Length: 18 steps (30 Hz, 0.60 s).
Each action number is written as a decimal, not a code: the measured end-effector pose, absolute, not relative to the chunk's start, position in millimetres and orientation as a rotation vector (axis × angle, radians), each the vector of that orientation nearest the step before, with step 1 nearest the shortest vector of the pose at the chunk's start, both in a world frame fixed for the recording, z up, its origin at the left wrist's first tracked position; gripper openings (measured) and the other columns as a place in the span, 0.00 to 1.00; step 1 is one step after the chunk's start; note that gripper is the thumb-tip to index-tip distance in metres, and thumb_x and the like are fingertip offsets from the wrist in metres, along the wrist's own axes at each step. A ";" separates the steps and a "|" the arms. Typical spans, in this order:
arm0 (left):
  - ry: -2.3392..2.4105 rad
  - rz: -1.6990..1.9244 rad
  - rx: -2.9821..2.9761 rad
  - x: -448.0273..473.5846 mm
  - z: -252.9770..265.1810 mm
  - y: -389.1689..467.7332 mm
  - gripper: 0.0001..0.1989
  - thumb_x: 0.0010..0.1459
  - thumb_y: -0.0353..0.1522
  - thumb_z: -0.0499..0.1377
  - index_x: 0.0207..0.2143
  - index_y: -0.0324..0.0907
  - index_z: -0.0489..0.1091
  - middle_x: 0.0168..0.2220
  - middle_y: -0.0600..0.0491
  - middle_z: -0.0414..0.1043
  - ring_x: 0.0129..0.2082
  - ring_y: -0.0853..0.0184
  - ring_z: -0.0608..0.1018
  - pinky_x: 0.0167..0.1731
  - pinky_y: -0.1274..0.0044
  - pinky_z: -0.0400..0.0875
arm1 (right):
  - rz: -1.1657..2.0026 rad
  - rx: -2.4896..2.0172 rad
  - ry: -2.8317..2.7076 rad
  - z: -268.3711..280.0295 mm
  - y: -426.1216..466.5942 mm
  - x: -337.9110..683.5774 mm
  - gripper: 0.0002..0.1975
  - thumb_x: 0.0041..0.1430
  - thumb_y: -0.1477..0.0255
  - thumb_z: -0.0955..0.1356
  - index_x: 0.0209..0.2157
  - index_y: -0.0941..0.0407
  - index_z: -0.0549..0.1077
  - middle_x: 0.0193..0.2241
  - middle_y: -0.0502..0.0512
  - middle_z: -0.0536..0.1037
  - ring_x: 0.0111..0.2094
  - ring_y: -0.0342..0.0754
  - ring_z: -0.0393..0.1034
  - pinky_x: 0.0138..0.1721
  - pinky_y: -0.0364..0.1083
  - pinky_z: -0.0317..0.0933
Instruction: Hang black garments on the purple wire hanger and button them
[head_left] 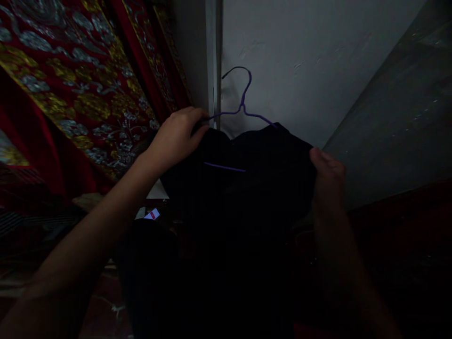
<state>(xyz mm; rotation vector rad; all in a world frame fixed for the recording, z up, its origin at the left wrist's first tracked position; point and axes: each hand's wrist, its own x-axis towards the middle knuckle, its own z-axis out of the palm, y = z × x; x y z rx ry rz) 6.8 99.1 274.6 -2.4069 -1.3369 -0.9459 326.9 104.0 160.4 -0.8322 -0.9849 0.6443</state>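
Observation:
A dark garment (261, 197) hangs on a thin purple clothes hanger (243, 104), whose hook points up and to the left. The hanger's lower bar shows through the neck opening. My left hand (181, 132) is closed at the garment's left shoulder, by the hanger's left arm, with thumb and fingers together. On the other side my right hand (328, 174) pinches the cloth at the right shoulder edge. The lower part of the garment is lost in shadow.
Red cloth with gold and silver embroidery (95, 84) hangs at the left. A pale wall (300, 56) with a vertical metal strip (213, 61) rises behind the hanger. Clear plastic sheeting (399, 117) stands at the right. A small white and red label (152, 214) shows below my left wrist.

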 end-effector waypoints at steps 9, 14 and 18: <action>-1.436 -0.968 -2.221 -21.8 268.7 155.3 0.15 0.66 0.33 0.51 0.49 0.42 0.74 0.51 0.45 0.77 0.53 0.55 0.76 0.58 0.63 0.67 | 0.702 -0.762 -1.173 171.0 155.6 291.6 0.21 0.54 0.48 0.73 0.28 0.52 0.74 0.28 0.53 0.79 0.38 0.53 0.77 0.37 0.49 0.71; -1.380 -1.105 -2.189 -39.5 243.4 142.0 0.13 0.65 0.33 0.52 0.44 0.44 0.76 0.45 0.47 0.79 0.46 0.57 0.79 0.51 0.66 0.71 | 0.829 -0.779 -1.222 167.4 139.2 292.8 0.21 0.52 0.48 0.74 0.28 0.52 0.74 0.27 0.54 0.78 0.37 0.52 0.76 0.35 0.48 0.70; -1.363 -1.177 -2.140 -41.4 222.0 120.3 0.12 0.67 0.35 0.53 0.42 0.44 0.75 0.42 0.47 0.78 0.44 0.57 0.78 0.49 0.66 0.71 | 0.892 -0.858 -1.228 158.1 129.0 300.6 0.21 0.51 0.48 0.73 0.29 0.52 0.74 0.28 0.54 0.77 0.36 0.52 0.75 0.34 0.48 0.69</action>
